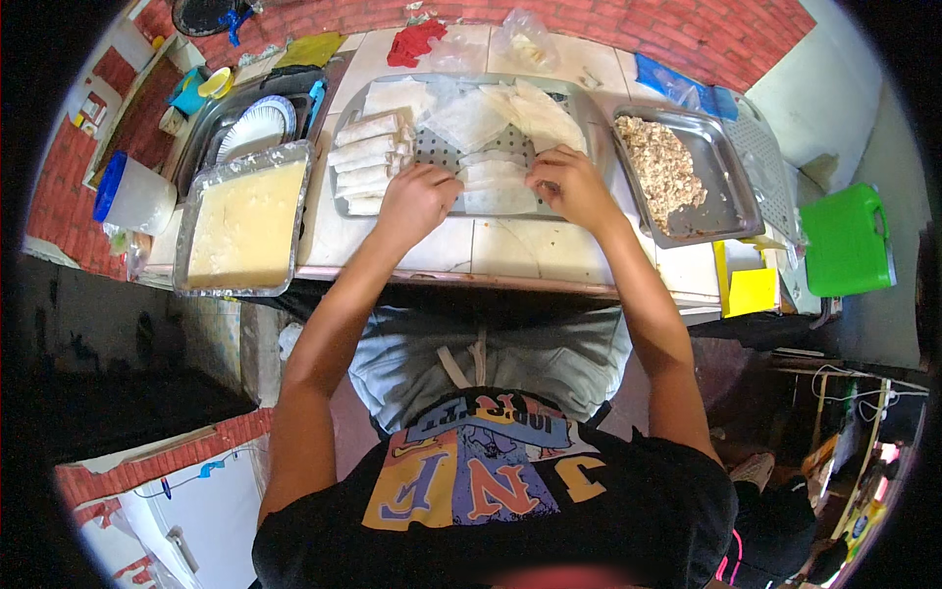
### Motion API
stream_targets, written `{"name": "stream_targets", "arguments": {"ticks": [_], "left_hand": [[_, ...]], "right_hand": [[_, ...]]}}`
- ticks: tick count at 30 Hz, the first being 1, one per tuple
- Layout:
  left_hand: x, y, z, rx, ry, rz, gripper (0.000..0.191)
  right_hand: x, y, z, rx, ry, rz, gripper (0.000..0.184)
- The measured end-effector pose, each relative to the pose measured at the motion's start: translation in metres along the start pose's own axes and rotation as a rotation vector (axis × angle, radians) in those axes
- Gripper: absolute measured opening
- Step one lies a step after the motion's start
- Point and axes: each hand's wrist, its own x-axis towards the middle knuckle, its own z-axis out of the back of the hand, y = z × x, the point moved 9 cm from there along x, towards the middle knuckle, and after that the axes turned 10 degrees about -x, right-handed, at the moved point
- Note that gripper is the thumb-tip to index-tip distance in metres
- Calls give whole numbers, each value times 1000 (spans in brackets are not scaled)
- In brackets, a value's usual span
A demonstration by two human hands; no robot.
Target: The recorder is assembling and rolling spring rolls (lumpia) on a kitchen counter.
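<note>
A spring-roll-type wrapper, partly folded over, lies on a perforated tray in front of me. My left hand has its fingers curled at the wrapper's left edge. At its right edge, the fingers of my right hand are pinched together. Left of the wrapper, several finished white rolls are stacked in a row. Behind it a thin translucent wrapper sheet is spread out. A pile of wrappers sits at the tray's back right, and more pale sheets lie at the back left.
On the right stands a metal pan with chopped filling. A tub of pale yellow contents overhangs the left front edge, near a white paper plate. A blue-lidded container, red cloth and green jug are around.
</note>
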Motion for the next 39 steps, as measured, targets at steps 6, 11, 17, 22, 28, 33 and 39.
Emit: {"name": "stream_targets", "arguments": {"ticks": [6, 11, 17, 22, 28, 33, 39], "left_hand": [[-9, -8, 5, -45, 53, 8, 8], [-15, -5, 2, -76, 113, 32, 11], [-17, -3, 1, -193, 220, 75, 16], [-12, -10, 2, -280, 286, 57, 15], [-12, -18, 4, -272, 238, 68, 19], [-3, -42, -17, -198, 200, 51, 28], [-10, -45, -15, -141, 137, 90, 31]], "right_hand": [[-14, 4, -3, 17, 59, -32, 17], [-24, 7, -1, -19, 41, 1, 19], [-28, 8, -1, 3, 58, -17, 22], [-33, 0, -3, 0, 76, -62, 19], [-27, 7, 2, 2, 131, -73, 17], [-6, 5, -10, 71, 64, -81, 23], [2, 10, -38, -91, 157, -109, 31]]}}
